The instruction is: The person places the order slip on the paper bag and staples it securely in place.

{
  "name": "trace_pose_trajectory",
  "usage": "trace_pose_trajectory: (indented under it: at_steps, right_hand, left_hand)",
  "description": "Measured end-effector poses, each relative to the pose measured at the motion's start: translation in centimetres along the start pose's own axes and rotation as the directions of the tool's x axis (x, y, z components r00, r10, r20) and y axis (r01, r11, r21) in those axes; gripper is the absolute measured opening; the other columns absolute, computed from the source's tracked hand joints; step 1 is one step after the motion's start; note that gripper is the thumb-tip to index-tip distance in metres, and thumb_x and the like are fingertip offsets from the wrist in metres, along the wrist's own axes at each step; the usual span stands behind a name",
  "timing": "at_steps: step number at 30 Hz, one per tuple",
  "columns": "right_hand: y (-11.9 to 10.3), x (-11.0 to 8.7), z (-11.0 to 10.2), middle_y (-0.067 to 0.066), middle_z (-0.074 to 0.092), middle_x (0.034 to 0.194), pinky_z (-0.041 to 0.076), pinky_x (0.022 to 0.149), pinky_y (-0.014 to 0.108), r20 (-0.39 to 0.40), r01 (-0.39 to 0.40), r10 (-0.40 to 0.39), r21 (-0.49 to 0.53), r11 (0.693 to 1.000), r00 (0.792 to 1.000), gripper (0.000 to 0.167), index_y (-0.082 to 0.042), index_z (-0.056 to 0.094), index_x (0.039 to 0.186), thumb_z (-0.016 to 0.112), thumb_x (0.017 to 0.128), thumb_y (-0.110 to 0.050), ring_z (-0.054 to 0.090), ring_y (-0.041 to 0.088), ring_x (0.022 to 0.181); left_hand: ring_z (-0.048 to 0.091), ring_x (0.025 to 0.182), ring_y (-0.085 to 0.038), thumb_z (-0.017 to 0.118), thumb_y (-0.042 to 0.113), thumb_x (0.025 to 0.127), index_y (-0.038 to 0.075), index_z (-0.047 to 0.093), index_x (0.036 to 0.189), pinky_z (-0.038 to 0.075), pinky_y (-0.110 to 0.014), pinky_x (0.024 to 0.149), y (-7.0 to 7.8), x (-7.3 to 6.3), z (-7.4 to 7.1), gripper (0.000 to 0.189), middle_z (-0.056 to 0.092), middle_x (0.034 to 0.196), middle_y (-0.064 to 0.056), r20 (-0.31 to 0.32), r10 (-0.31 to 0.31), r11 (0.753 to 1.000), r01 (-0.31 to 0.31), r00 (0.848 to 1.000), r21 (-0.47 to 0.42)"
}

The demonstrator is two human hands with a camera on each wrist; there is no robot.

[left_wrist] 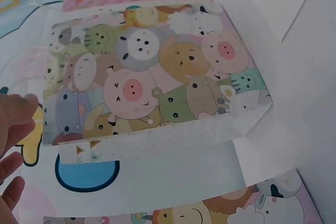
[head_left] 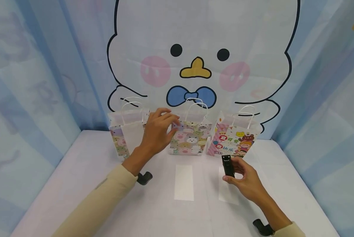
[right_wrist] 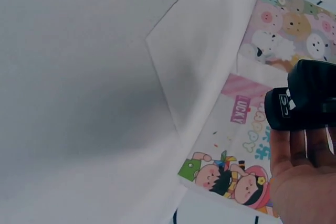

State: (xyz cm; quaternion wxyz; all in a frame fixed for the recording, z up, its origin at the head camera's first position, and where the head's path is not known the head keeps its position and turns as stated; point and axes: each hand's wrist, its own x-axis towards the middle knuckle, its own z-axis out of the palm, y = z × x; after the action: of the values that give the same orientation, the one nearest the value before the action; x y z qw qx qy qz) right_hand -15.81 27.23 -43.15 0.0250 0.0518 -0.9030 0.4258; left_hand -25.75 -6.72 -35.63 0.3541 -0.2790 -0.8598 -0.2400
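Stapler (head_left: 228,166), black and held roughly upright, is in the right hand (head_left: 246,181) over the table (head_left: 194,217), in front of the right bag (head_left: 231,141). That hand pinches it between thumb and fingers; a weak pinch could let it twist or drop onto the right card (head_left: 228,192) below, and squeezing it with a fingertip in its mouth might drive a staple into skin. The left hand (head_left: 157,131) is loosely spread, thumb and index finger apart, around the gap between the left bag (head_left: 120,141) and the middle bag (head_left: 190,140). Nothing shows in its grasp; whether a fingertip touches the middle bag's edge I cannot tell. All 3 bags look thin and light, so a careless push could crease or tip them. White paper (head_left: 131,136) covers part of the left bag's front, and whether it is fixed I cannot tell; if it only leans there, the nearby wrist could knock it loose. The middle card (head_left: 184,182) lies flat before the middle bag, where a sweeping sleeve (head_left: 106,194) might shift it. Behind everything hangs a cartoon backdrop (head_left: 200,26).
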Motion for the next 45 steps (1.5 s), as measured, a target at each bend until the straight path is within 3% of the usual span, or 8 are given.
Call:
trace_pose_trajectory:
  at_steps: [7,14,25,39,45]
  right_hand:
    - [1.0,-0.8,-0.8,0.023,0.066,0.138,0.060,0.101,0.048,-0.012,-0.081,0.080,-0.083,0.993,0.997,0.073,-0.004,0.052,0.152,0.087,0.089,-0.018,0.067,0.038,0.121]
    - [2.3,-1.3,-1.5,0.025,0.068,0.136,0.056,0.098,0.054,-0.033,-0.152,0.149,-0.217,0.964,0.988,0.079,-0.005,0.053,0.152,0.090,0.086,-0.029,0.065,0.036,0.115]
    - [4.7,-1.6,-2.9,0.035,0.056,0.149,0.049,0.101,0.068,-0.043,-0.138,0.131,-0.380,0.915,0.990,0.083,-0.004,0.055,0.150,0.092,0.082,-0.034,0.058,0.052,0.128]
    - [6.2,-1.8,-3.4,0.037,0.055,0.147,0.043,0.108,0.074,0.002,-0.214,0.241,-0.455,0.864,0.970,0.087,0.002,0.057,0.148,0.094,0.079,-0.037,0.054,0.056,0.133]
    - [6.7,-1.8,-3.6,0.034,0.062,0.137,0.048,0.103,0.070,0.003,-0.201,0.230,-0.469,0.860,0.973,0.091,0.000,0.059,0.146,0.096,0.075,-0.041,0.058,0.052,0.126]
  left_hand:
    - [0.060,0.133,-0.025,0.087,0.018,0.090,0.018,0.079,0.103,0.050,-0.045,0.107,0.3,0.5,1.1,0.015,0.080,0.124,-0.001,0.040,-0.022,0.999,0.021,0.999,0.026]
    - [0.061,0.129,-0.024,0.084,0.016,0.093,0.018,0.080,0.105,0.050,-0.043,0.104,0.4,0.8,1.7,0.012,0.081,0.122,0.001,0.077,-0.021,0.998,0.017,0.997,0.052]
    - [0.064,0.115,-0.024,0.078,0.011,0.097,0.017,0.081,0.101,0.051,-0.041,0.096,0.0,1.3,2.3,0.008,0.082,0.108,-0.001,0.054,-0.007,0.999,0.005,0.999,0.040]
    - [0.065,0.108,-0.024,0.077,0.009,0.098,0.015,0.081,0.097,0.052,-0.040,0.090,0.1,1.6,3.1,0.008,0.082,0.105,-0.002,0.052,-0.004,1.000,0.004,0.999,0.005]
    - [0.064,0.104,-0.023,0.077,0.010,0.097,0.015,0.082,0.097,0.052,-0.038,0.086,0.1,1.8,3.3,0.007,0.083,0.103,-0.002,0.050,-0.024,1.000,0.024,0.998,-0.003]
